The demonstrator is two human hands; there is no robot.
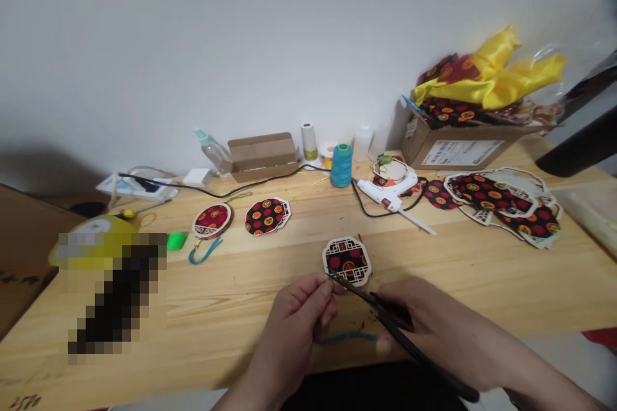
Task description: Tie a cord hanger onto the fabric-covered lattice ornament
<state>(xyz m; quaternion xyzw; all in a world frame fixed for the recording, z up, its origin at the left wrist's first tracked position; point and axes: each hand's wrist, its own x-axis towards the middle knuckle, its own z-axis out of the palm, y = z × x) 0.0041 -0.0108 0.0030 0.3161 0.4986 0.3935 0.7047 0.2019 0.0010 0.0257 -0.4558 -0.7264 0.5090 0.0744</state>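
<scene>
My left hand (pixel 306 308) is closed in a pinch near the table's front edge. A blue cord (pixel 349 336) runs out from under its fingers toward the right; the pinched part is too small to see clearly. My right hand (pixel 409 314) grips a pair of dark scissors (pixel 402 337) by the handles, and their blade tips reach my left fingertips. Just beyond the blades lies an octagonal wooden-framed piece (pixel 347 257) with dark floral cloth and lattice bands.
Behind stand a teal thread cone (pixel 342 166), a white glue gun (pixel 388 191) with its cable, and an open cardboard box (pixel 263 157). Cloth-covered frames (pixel 506 199) pile up at right below a carton of fabric (pixel 453 148). A round framed piece (pixel 212 220) lies left.
</scene>
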